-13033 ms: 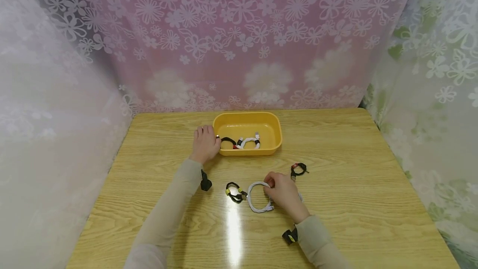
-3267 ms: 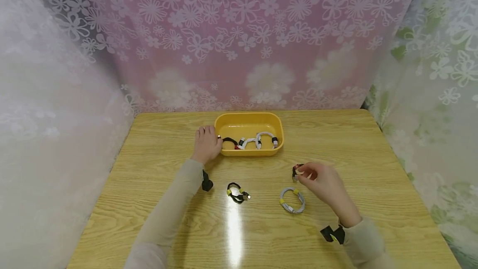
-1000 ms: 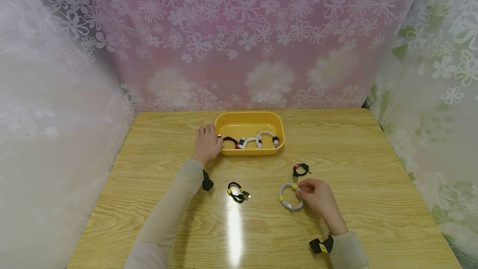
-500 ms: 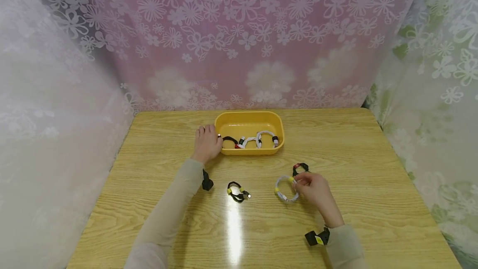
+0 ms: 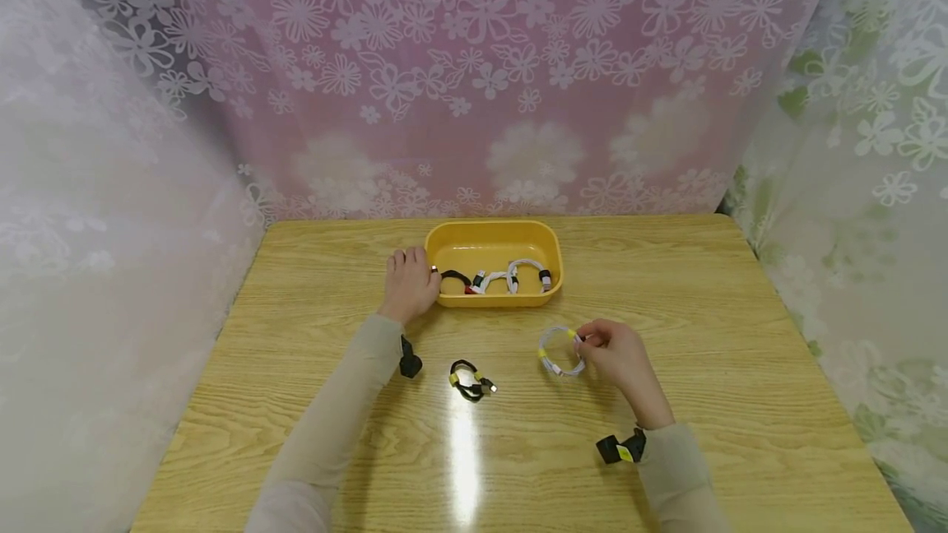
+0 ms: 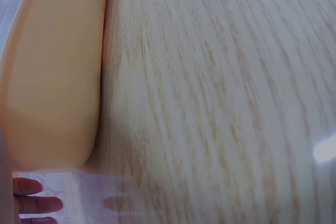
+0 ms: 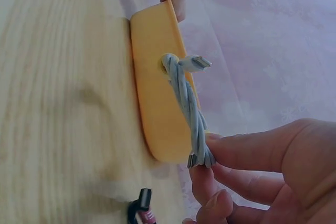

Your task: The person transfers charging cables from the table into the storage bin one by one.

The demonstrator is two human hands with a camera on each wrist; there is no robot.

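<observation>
My left hand [image 5: 409, 285] grips the left end of a yellow plastic bin [image 5: 492, 301] at the table's back; some of its fingers [image 6: 38, 204] show past the bin's end in the left wrist view. With thumb and fingertips, my right hand [image 5: 618, 356] pinches a coiled white USB cable [image 5: 544, 344] with yellow ties. This coil [image 7: 184, 98] is raised off the table, in front of the bin's right part. Inside the bin lie a black cable [image 5: 453, 275] with a red tie and white coiled cables [image 5: 527, 262].
A coiled black USB cable [image 5: 465, 363] with yellow ties lies mid-table, left of the raised coil. Another black cable with a red band [image 7: 140, 211] lies near my right hand; the hand hides it in the head view. Curtains surround the wooden table [image 5: 333, 451].
My right hand touched the red-banded black cable earlier, then took the white coil and lifted it toward the bin. Another white coil has joined those in the bin. The left hand stayed put.
</observation>
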